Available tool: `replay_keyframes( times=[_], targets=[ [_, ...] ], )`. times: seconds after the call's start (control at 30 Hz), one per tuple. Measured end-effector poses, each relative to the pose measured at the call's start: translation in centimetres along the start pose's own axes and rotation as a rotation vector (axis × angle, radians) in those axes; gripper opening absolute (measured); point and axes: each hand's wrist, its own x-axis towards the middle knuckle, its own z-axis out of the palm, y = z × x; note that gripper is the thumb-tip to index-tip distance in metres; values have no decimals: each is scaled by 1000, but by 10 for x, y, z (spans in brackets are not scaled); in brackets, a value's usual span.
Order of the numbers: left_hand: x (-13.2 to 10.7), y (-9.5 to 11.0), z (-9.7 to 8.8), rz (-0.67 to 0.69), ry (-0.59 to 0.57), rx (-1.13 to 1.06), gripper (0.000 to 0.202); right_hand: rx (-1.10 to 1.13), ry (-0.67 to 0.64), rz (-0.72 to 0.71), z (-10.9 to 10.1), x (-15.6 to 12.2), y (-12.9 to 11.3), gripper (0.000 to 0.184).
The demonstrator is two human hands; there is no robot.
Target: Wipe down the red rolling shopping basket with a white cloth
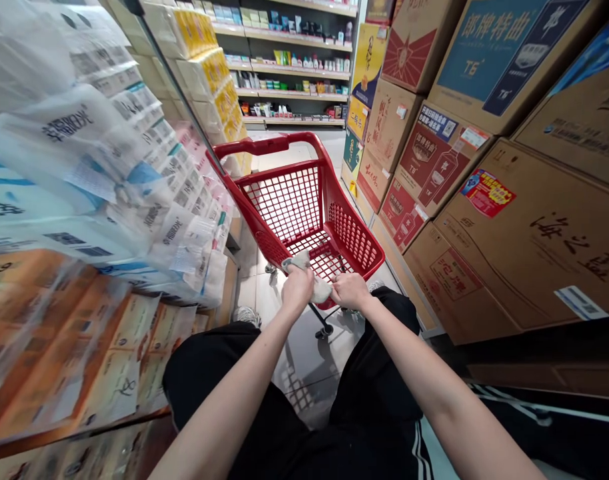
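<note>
A red plastic shopping cart (pixel 304 200) stands in the aisle in front of my knees. My left hand (pixel 297 288) is closed around a pale grey cloth (pixel 318 288) at the cart's near rim. My right hand (pixel 350 291) grips the other end of the same cloth, fingers curled. Part of the cloth (pixel 295 261) lies over the rim into the cart. Both forearms reach forward over my black trousers (pixel 264 400).
Stacked packs of tissue paper (pixel 109 200) fill the shelving on the left. Large cardboard boxes (pixel 509 220) are piled along the right. Shelves with small bottles (pixel 294 67) close the aisle's far end. The tiled floor (pixel 304 360) runs between.
</note>
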Motion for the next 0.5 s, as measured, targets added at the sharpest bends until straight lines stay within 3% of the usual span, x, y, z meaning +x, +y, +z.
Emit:
replay_keyframes(
  times=[0.13,0.5],
  targets=[
    [-6,-1,2,-58,-47,-42,40,3,13,-22,-1,-1,2,43],
    [54,-13,-22,-143,9,-108,42,14,21,-17,-3,0,9,39]
  ],
)
